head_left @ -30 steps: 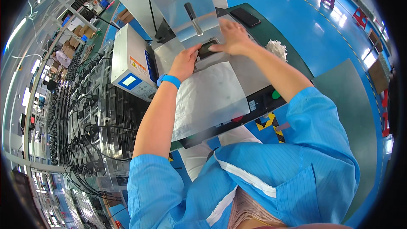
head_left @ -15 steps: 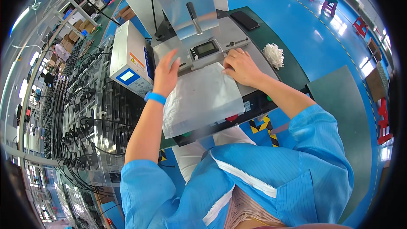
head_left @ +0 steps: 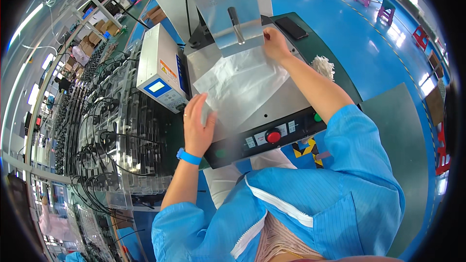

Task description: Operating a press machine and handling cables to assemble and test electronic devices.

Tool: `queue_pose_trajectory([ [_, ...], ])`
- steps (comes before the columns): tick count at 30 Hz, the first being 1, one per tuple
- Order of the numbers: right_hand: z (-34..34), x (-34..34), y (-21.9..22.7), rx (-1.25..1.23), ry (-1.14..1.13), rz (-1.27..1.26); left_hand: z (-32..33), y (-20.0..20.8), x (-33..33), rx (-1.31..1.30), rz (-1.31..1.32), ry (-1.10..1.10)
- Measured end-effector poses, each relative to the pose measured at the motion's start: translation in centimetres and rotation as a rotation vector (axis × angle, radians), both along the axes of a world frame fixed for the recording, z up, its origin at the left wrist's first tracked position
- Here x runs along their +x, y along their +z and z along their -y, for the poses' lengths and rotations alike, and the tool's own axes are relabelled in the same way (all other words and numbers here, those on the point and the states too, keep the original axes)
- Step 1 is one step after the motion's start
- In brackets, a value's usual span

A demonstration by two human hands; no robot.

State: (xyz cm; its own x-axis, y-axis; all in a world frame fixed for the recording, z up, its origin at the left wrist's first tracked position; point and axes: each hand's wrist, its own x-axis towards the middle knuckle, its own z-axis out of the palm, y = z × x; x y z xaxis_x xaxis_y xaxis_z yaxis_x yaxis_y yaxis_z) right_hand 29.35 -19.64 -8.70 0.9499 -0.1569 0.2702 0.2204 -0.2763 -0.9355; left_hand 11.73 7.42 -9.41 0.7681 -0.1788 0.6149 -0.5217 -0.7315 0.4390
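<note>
One sheet (head_left: 242,85) has moved toward one metal block (head_left: 225,14), left grip (head_left: 198,128) spread, right grip (head_left: 276,45) I can't judge.

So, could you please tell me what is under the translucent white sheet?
The grey metal base plate shows around the translucent white sheet; anything else beneath is covered and cannot be made out.

A fisheye camera on the person's head looks steeply down and forward past the jacket (head_left: 310,184), from fairly near, onto the left hand (head_left: 198,127) and right hand (head_left: 276,44). Its wide field takes in the press (head_left: 229,10) ahead of the left hand, racks (head_left: 143,138) left of both, floor (head_left: 335,19) to their right.
</note>
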Motion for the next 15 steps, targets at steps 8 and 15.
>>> queue_pose_trajectory([
  [8, 7.1, -5.9, -1.0, -0.604, -0.065, 0.347, -0.7, -0.3, -4.4, 0.104, -0.074, -0.026],
  [15, 10.9, -19.7, -0.6, -0.774, 0.076, 0.061, -1.5, -2.8, -7.7, 0.239, -0.156, 0.132],
])
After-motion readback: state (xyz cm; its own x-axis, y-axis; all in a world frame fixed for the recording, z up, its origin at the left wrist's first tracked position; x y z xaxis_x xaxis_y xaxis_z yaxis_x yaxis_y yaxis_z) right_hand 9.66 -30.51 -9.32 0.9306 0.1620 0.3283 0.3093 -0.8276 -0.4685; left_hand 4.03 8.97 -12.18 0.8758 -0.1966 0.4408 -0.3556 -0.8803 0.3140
